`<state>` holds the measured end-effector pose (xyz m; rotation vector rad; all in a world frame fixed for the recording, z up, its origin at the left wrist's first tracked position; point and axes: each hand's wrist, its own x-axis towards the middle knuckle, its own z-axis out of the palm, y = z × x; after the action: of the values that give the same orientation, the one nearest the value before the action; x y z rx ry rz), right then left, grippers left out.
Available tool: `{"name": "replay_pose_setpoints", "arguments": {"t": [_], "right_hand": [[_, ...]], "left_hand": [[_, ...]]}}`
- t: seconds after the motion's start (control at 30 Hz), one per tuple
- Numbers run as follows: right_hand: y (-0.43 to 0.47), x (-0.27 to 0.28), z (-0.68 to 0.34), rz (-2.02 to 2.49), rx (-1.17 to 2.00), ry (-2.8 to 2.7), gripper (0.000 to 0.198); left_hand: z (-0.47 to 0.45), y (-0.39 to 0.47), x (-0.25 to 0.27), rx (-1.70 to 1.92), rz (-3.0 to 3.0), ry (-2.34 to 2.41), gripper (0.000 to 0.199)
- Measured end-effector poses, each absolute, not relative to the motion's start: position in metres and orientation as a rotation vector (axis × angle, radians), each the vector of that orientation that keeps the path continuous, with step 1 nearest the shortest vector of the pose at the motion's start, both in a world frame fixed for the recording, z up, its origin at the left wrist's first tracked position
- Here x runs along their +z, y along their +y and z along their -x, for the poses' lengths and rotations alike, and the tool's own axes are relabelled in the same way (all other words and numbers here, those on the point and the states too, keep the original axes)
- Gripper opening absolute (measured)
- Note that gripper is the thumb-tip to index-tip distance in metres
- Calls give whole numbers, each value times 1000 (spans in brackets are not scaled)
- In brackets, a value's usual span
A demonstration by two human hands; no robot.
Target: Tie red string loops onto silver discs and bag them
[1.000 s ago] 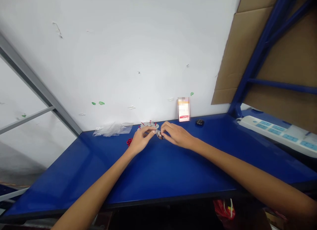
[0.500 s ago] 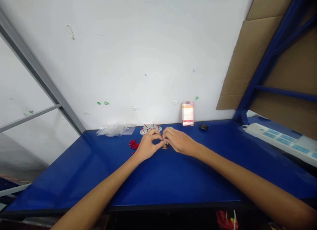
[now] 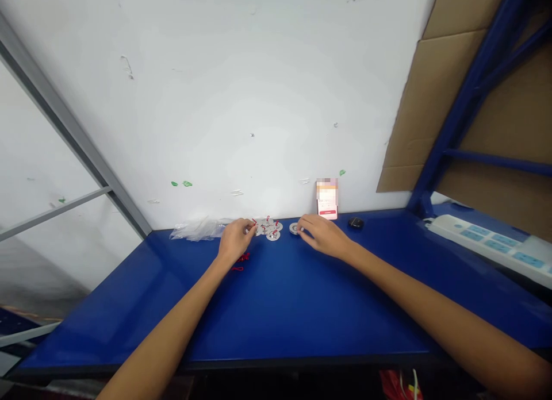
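Note:
My left hand [image 3: 236, 239] is at the left side of a cluster of round silvery discs [image 3: 272, 235] with small red cord loops. Its thumb and fingers are pinched together beside a red loop; what they hold, if anything, is too small to make out. Partly under that wrist lie loose red cords [image 3: 244, 257]. To the right, my right hand [image 3: 321, 234] has its fingertips closed on the edge of a plain round metal disc [image 3: 294, 229], which shows no red cord. The hands are apart.
A lit phone [image 3: 328, 203] leans against the white wall. Beside it lies a small black object [image 3: 356, 222]. Clear plastic bags [image 3: 198, 228] are at the back left of the blue table [image 3: 276, 308]. A white power strip [image 3: 495, 245] runs along the right side.
My hands, which were together over a metal piece, have separated, left hand leftward and right hand slightly rightward. A disc with a red loop now lies at the front of the cluster.

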<state>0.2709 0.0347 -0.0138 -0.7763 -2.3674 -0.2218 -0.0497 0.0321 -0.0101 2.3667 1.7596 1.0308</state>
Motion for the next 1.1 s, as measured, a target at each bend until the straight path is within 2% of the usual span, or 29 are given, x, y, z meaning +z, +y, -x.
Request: {"name": "replay_pose_setpoints", "arguments": {"t": [0.17, 0.33, 0.7, 1.1], "right_hand": [[46, -23, -278, 896, -209, -2381, 16], [55, -39, -278, 936, -226, -2414, 29], [64, -44, -273, 926, -236, -2422, 17], [62, -39, -277, 753, -320, -2346, 25]], "left_hand": [[53, 42, -13, 844, -2317, 1786, 21], [49, 40, -13, 750, -2426, 1667, 21], [67, 27, 15, 844, -2414, 1757, 35], [96, 23, 35, 621, -2420, 1585, 32]]}}
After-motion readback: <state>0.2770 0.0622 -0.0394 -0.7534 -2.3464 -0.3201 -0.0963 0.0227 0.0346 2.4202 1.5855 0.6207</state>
